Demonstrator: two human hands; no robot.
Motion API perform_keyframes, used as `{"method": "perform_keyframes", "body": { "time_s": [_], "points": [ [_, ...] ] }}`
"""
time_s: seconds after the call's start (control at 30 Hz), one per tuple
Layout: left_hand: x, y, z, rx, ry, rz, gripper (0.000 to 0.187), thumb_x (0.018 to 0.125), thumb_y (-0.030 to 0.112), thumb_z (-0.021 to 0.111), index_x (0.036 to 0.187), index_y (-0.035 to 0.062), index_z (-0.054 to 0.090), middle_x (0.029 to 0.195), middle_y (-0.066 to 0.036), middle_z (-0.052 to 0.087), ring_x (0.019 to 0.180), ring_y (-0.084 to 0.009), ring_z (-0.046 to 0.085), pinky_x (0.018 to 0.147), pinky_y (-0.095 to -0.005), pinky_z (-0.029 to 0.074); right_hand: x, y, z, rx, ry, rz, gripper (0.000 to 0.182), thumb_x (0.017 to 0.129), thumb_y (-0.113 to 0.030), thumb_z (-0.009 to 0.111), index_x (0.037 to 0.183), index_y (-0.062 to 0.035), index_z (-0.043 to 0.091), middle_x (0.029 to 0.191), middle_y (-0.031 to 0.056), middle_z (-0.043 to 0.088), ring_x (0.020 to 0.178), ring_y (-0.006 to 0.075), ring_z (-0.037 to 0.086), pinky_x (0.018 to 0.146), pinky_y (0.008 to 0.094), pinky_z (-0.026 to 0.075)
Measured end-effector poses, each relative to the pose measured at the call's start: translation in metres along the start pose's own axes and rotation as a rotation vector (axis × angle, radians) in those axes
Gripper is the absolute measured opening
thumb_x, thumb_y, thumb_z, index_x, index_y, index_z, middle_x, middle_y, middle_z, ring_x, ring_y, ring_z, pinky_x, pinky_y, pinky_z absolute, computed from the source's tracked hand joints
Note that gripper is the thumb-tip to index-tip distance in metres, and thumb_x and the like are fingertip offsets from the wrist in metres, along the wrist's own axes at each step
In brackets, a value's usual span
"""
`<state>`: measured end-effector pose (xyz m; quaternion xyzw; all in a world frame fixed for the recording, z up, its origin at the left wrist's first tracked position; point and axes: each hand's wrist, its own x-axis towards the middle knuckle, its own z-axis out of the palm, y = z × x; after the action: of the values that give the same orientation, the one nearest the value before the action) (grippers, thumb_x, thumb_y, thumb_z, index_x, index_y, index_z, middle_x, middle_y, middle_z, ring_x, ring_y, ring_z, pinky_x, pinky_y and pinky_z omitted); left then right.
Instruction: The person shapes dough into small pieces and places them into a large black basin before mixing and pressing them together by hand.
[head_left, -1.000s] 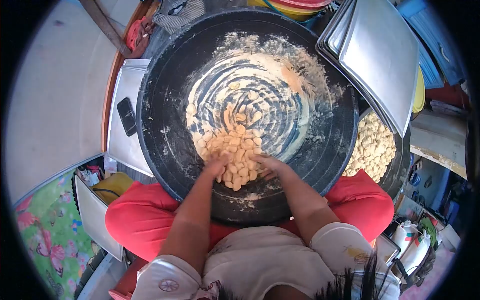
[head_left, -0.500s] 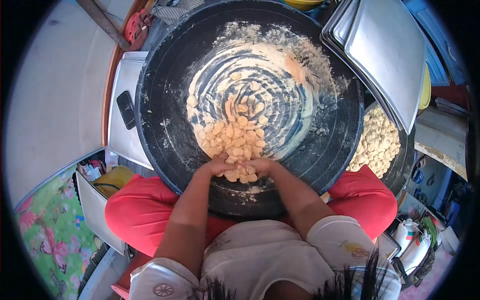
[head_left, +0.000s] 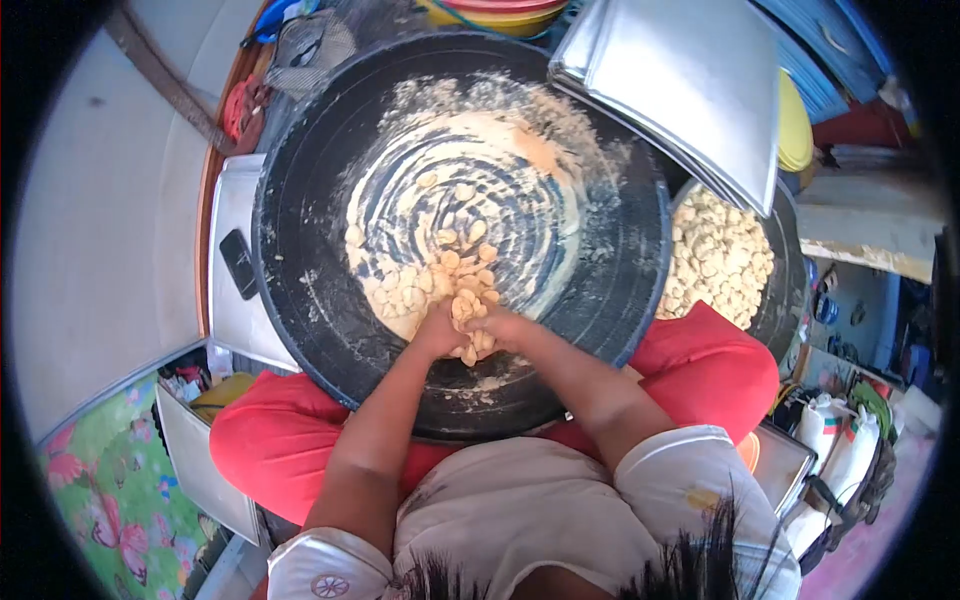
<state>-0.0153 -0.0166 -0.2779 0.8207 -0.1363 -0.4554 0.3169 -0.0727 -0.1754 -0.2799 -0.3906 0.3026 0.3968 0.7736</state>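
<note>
A big black basin (head_left: pixel 300 290) dusted with flour rests on my lap. Several small pale dough pieces (head_left: pixel 425 280) lie in its near half. My left hand (head_left: pixel 437 335) and my right hand (head_left: pixel 508 328) are cupped together around a heap of these dough pieces (head_left: pixel 471 318), which sits between my palms near the basin's front wall. Both hands grip the heap from either side. Loose flour (head_left: pixel 520 130) is smeared in rings over the basin's floor.
A second black basin (head_left: pixel 785 290) full of dough pieces (head_left: pixel 720 255) stands at the right. Stacked metal trays (head_left: pixel 680 80) lean over the back right. A phone (head_left: pixel 238 263) lies on a metal tray (head_left: pixel 235 320) at the left. Bottles (head_left: pixel 835 440) stand lower right.
My hands have drawn closer together and scooped the dough pieces into a heap between them. The scattered pile in the basin is smaller. The view shifted left.
</note>
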Motion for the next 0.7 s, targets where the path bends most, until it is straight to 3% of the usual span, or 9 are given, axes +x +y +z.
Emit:
{"method": "perform_keyframes", "body": {
  "time_s": [0.13, 0.27, 0.3, 0.4, 0.47, 0.5, 0.57, 0.6, 0.7],
  "points": [
    [0.01, 0.107, 0.006, -0.094, 0.009, 0.11, 0.077, 0.054, 0.011, 0.075, 0.124, 0.0045, 0.045, 0.11, -0.021, 0.056, 0.106, -0.0323, 0.054, 0.089, -0.0374, 0.045, -0.088, -0.054, -0.034, 0.071, 0.176, -0.04, 0.062, 0.077, -0.007, 0.066, 0.129, -0.0108, 0.033, 0.112, 0.0116, 0.054, 0.092, 0.0241, 0.06, 0.066, 0.0416, 0.056],
    [0.001, 0.24, 0.042, -0.104, 0.104, 0.443, 0.074, 0.056, 0.014, 0.078, 0.122, 0.0046, 0.046, 0.105, -0.017, 0.06, 0.096, -0.0284, 0.059, 0.088, -0.0368, 0.046, -0.226, -0.1, -0.083, -0.067, 0.168, -0.33, 0.053, 0.079, -0.009, 0.065, 0.124, -0.0073, 0.037, 0.113, 0.0118, 0.055, 0.096, 0.0245, 0.06, 0.073, 0.0411, 0.056],
    [0.017, 0.257, 0.065, -0.318, -0.06, 0.546, 0.077, 0.057, 0.015, 0.079, 0.125, 0.0038, 0.044, 0.112, -0.018, 0.055, 0.1, -0.0288, 0.057, 0.089, -0.0365, 0.046, -0.248, -0.095, -0.114, 0.009, 0.151, -0.438, 0.052, 0.079, -0.009, 0.065, 0.124, -0.0056, 0.038, 0.113, 0.012, 0.055, 0.098, 0.0239, 0.06, 0.075, 0.0401, 0.056],
    [-0.024, 0.321, 0.081, -0.56, -0.27, 0.586, 0.086, 0.063, 0.024, 0.078, 0.134, 0.0029, 0.035, 0.137, -0.024, 0.027, 0.125, -0.0346, 0.035, 0.103, -0.0378, 0.032, -0.348, -0.106, -0.155, -0.04, 0.567, -0.314, 0.059, 0.082, -0.022, 0.063, 0.132, -0.0072, 0.036, 0.122, 0.0145, 0.051, 0.103, 0.0261, 0.057, 0.075, 0.0434, 0.054],
    [-0.026, 0.321, 0.102, -0.272, -0.186, 0.672, 0.082, 0.068, 0.028, 0.075, 0.135, 0.0028, 0.034, 0.14, -0.027, 0.023, 0.131, -0.0374, 0.026, 0.107, -0.0381, 0.026, -0.385, -0.109, -0.145, -0.351, 1.128, -0.302, 0.063, 0.079, -0.026, 0.067, 0.131, -0.0074, 0.038, 0.121, 0.0172, 0.051, 0.106, 0.0273, 0.055, 0.077, 0.04, 0.052],
    [-0.033, 0.313, 0.092, -0.236, -0.249, 0.725, 0.077, 0.071, 0.028, 0.073, 0.135, 0.006, 0.036, 0.141, -0.03, 0.019, 0.133, -0.0398, 0.021, 0.108, -0.039, 0.025, -0.395, -0.1, -0.17, -0.36, 1.122, -0.313, 0.063, 0.079, -0.026, 0.067, 0.131, -0.0074, 0.038, 0.121, 0.0172, 0.051, 0.106, 0.0273, 0.055, 0.077, 0.04, 0.052],
    [-0.023, 0.28, 0.087, -0.148, -0.202, 0.651, 0.073, 0.07, 0.029, 0.072, 0.133, 0.0093, 0.04, 0.142, -0.031, 0.016, 0.134, -0.0408, 0.019, 0.107, -0.0396, 0.025, -0.391, -0.082, -0.237, -1.091, 1.544, -0.416, 0.063, 0.076, -0.029, 0.069, 0.129, -0.0053, 0.042, 0.118, 0.0196, 0.052, 0.104, 0.0268, 0.055, 0.081, 0.0351, 0.049],
    [-0.016, 0.256, 0.077, -0.156, -0.152, 0.584, 0.067, 0.071, 0.032, 0.072, 0.128, 0.0101, 0.046, 0.143, -0.031, 0.015, 0.134, -0.041, 0.018, 0.107, -0.0396, 0.024, -0.378, -0.083, -0.241, -0.863, 1.382, -0.457, 0.059, 0.077, -0.027, 0.068, 0.126, -0.0043, 0.046, 0.114, 0.0217, 0.053, 0.1, 0.0271, 0.056, 0.084, 0.0331, 0.046],
    [0.035, 0.154, 0.055, -0.19, 0.187, 0.452, 0.06, 0.069, 0.034, 0.074, 0.118, 0.0049, 0.054, 0.121, -0.021, 0.042, 0.114, -0.0344, 0.042, 0.099, -0.0387, 0.033, -0.32, -0.103, -0.144, -0.953, 1.035, -0.471, 0.051, 0.077, -0.025, 0.068, 0.121, -0.0044, 0.05, 0.112, 0.0207, 0.054, 0.099, 0.0264, 0.055, 0.084, 0.0346, 0.045]
  ]
}}
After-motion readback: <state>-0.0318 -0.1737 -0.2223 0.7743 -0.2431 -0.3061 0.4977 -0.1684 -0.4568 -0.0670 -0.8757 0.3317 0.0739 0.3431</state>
